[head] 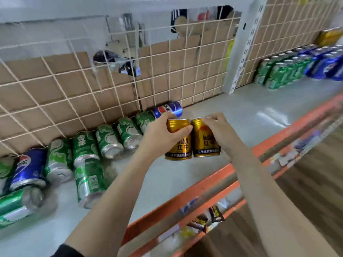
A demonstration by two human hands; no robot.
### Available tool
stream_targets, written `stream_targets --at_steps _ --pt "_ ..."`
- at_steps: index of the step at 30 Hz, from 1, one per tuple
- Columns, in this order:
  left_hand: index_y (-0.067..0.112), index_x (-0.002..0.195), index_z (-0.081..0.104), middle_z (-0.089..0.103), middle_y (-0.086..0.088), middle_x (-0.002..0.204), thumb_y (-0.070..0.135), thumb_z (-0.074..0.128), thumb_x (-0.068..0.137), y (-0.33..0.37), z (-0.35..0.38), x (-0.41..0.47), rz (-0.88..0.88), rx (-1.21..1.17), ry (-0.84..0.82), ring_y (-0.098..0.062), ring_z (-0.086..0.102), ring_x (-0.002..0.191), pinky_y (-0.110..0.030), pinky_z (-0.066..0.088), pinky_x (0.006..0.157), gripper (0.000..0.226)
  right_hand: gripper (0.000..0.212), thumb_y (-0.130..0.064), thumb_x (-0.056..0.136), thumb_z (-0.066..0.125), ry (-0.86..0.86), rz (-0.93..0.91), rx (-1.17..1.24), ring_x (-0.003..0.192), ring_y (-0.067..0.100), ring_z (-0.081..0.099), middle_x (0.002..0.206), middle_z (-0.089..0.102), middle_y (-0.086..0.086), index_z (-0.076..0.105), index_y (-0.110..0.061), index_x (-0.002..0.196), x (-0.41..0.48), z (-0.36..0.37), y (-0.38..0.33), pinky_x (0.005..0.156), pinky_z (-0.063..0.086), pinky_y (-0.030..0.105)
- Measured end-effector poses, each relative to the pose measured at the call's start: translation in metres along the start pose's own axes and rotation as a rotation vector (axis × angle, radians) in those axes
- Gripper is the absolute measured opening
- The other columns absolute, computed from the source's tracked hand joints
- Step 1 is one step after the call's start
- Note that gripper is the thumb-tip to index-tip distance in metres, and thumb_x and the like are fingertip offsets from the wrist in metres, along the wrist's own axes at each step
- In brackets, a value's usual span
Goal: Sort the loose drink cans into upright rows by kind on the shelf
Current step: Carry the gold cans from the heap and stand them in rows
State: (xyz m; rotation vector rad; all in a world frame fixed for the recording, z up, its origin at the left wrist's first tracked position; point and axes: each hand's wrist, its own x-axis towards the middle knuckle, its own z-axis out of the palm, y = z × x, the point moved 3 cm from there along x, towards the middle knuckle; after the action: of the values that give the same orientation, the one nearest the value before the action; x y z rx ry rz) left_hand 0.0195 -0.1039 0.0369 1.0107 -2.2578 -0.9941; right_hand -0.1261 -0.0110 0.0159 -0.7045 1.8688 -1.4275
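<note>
Left gold can [179, 145] — gripped round upper body by left hand [163, 135]. Right gold can [205, 143] — gripped likewise by right hand [218, 129]. Both upright, touching, over shelf [241, 115] front. Judged stiff, slick, dentable; hold mid-body.

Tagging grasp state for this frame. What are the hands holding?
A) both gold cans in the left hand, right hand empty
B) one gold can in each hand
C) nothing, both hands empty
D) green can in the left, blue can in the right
B: the left hand is curled round the left gold can and the right hand grips the right gold can, both cans upright and side by side.
</note>
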Motion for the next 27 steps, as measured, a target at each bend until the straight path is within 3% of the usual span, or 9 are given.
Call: stream_targets --at_steps 2,6,8,10,12,13,17,21,27 --pt "0.028 0.111 0.055 0.058 0.011 0.088 0.054 0.064 0.079 0.022 0.03 0.003 0.044 0.002 -0.037 -0.008 0.058 0.082 -0.019 0.045 0.065 0.042 0.044 -0.041 0.085 0.061 0.066 -0.005 0.022 0.086 0.017 0.06 0.103 0.056 0.003 0.048 -0.02 0.121 -0.007 -0.037 0.007 0.073 0.053 0.033" --pt "0.032 0.1 0.054 0.059 0.009 0.087 0.053 0.063 0.081 0.069 0.103 0.006 0.098 0.007 -0.121 -0.013 0.06 0.084 -0.028 0.048 0.076 0.03 0.086 -0.063 0.047 0.067 0.175 0.02 0.009 0.097 0.024 0.064 0.111 0.064 0.01 0.057 -0.014 0.117 -0.017 -0.122 0.029 0.091 0.052 0.045" --pt "0.033 0.094 0.055 0.058 0.013 0.079 0.052 0.065 0.081 0.096 0.14 0.007 0.127 0.002 -0.148 -0.013 0.059 0.08 -0.027 0.048 0.074 0.025 0.074 -0.06 0.046 0.066 0.205 0.042 0.026 0.094 0.025 0.064 0.104 0.066 0.012 0.063 -0.012 0.103 -0.022 -0.164 0.041 0.092 0.051 0.045" --pt "0.032 0.09 0.057 0.057 0.014 0.076 0.05 0.066 0.08 0.121 0.175 0.008 0.158 -0.007 -0.179 -0.009 0.056 0.074 -0.021 0.043 0.066 0.023 0.033 -0.046 0.062 0.067 0.229 0.038 0.061 0.083 0.024 0.06 0.084 0.064 0.009 0.064 -0.016 0.078 -0.028 -0.201 0.051 0.087 0.049 0.046" --pt "0.032 0.088 0.059 0.059 0.015 0.077 0.05 0.068 0.078 0.145 0.208 0.009 0.179 -0.044 -0.223 -0.002 0.056 0.073 -0.012 0.041 0.063 0.022 0.017 -0.035 0.074 0.067 0.245 0.033 0.119 0.081 0.025 0.059 0.077 0.062 0.006 0.062 -0.019 0.07 -0.031 -0.237 0.066 0.081 0.049 0.043" --pt "0.032 0.087 0.06 0.06 0.015 0.077 0.05 0.068 0.078 0.154 0.224 0.01 0.187 -0.057 -0.248 0.002 0.056 0.073 -0.008 0.04 0.062 0.022 0.018 -0.036 0.074 0.069 0.252 0.043 0.132 0.085 0.026 0.062 0.084 0.065 0.007 0.063 -0.02 0.078 -0.031 -0.254 0.074 0.084 0.051 0.043" --pt "0.029 0.089 0.064 0.061 0.014 0.079 0.048 0.069 0.078 0.189 0.281 0.018 0.239 -0.048 -0.305 -0.006 0.057 0.077 -0.013 0.039 0.069 0.023 0.069 -0.054 0.058 0.074 0.276 0.076 0.102 0.101 0.024 0.064 0.113 0.063 0.008 0.056 -0.023 0.116 -0.035 -0.316 0.094 0.09 0.053 0.046" --pt "0.023 0.096 0.066 0.066 0.004 0.088 0.054 0.064 0.081 0.219 0.335 0.036 0.265 -0.028 -0.36 -0.014 0.06 0.084 -0.022 0.042 0.073 0.035 0.03 -0.031 0.077 0.074 0.315 0.073 0.141 0.091 0.026 0.066 0.104 0.064 0.009 0.059 -0.023 0.101 -0.032 -0.374 0.108 0.084 0.055 0.045" --pt "0.021 0.099 0.065 0.059 0.007 0.087 0.053 0.054 0.087 0.272 0.416 0.079 0.372 -0.024 -0.467 -0.011 0.053 0.083 -0.016 0.035 0.069 0.036 0.016 -0.018 0.079 0.073 0.475 0.066 0.19 0.075 0.023 0.065 0.088 0.066 0.008 0.061 -0.016 0.09 -0.009 -0.452 0.122 0.075 0.057 0.042"
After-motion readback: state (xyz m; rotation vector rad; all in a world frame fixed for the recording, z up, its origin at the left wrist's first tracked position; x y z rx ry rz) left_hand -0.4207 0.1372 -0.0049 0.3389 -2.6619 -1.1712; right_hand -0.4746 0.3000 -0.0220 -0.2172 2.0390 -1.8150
